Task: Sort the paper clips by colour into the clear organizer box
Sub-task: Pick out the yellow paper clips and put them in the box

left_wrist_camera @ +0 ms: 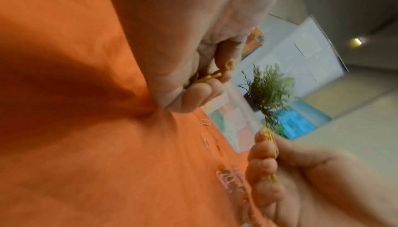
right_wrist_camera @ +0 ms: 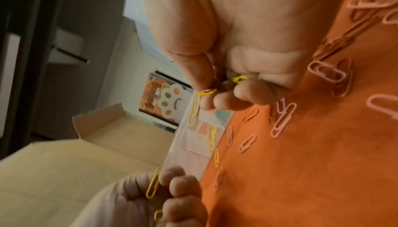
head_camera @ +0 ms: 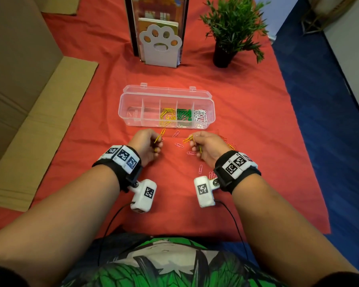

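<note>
Before clear organizer box (head_camera: 133, 104): left hand (head_camera: 146, 145) and right hand (head_camera: 207, 147) each pinching yellow paper clips (head_camera: 188, 139), likely gathered for the yellow compartment.

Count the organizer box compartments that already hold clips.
3 of five in the organizer box: yellow clips in the middle, green clips next right, white clips at the right end. The left two look empty.

the head view looks steeply down and forward over both forearms at the table (head_camera: 247, 141), while each wrist view sits close behind its own curled fingers, tilted sideways, and all three share the clear organizer box (head_camera: 166, 106) and the opposite-hand area.
</note>
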Tool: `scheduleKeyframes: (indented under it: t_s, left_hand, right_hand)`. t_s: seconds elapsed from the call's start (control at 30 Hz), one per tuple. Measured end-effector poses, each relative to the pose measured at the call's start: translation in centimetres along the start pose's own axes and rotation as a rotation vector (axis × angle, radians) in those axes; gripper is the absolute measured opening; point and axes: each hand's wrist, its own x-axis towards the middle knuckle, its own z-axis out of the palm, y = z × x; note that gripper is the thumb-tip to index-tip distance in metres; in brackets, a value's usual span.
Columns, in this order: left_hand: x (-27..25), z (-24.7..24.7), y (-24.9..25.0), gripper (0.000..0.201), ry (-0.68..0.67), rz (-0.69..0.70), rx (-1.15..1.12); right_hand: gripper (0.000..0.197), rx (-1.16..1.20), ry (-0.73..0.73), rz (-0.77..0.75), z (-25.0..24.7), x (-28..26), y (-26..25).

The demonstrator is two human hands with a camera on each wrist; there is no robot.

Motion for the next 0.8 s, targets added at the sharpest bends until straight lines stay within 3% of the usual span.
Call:
scheduleKeyframes:
  t_s: [0.1,0.2,0.3,0.4,0.47,0.6,0.8]
  left_hand:
    - [-0.5,0.0,0.6,0.023,-0.086,-0.022,-0.148]
    - [0.3,0.4,0.8,0.024,-0.051,-0.017,-0.126]
    - [1.8,0.6,0.6,0.019,0.099,0.148,0.242]
    - [2.5,0.8,0.4,0.024,0.3,0.424,0.838]
    - [2.6,0.9,0.4,0.03,0.354,0.551,1.069]
    - [3.5,1.0,0.5,0.027,0.353,0.581,1.264]
    - [3.7,1.3,0.6,0.016,0.362,0.58,1.285]
  right_hand:
    - [0.023,0.054,-0.04,0.015,-0.2,-0.3,-0.1]
    - [0.023,0.119,-0.059,0.072,-0.5,-0.5,-0.2]
    - [0.024,0.044,-0.063,0.072,-0.6,-0.6,0.2]
    - [0.019,-0.288,0.008,0.014,-0.5,-0.7,0.5]
    - [0.024,-0.427,0.063,-0.034,-0.5,-0.7,0.6]
    - [0.021,-0.623,0.064,-0.109,-1.4,-0.9,0.9]
    - [0.02,-0.815,0.172,-0.188,-2.4,-1.1,1.1]
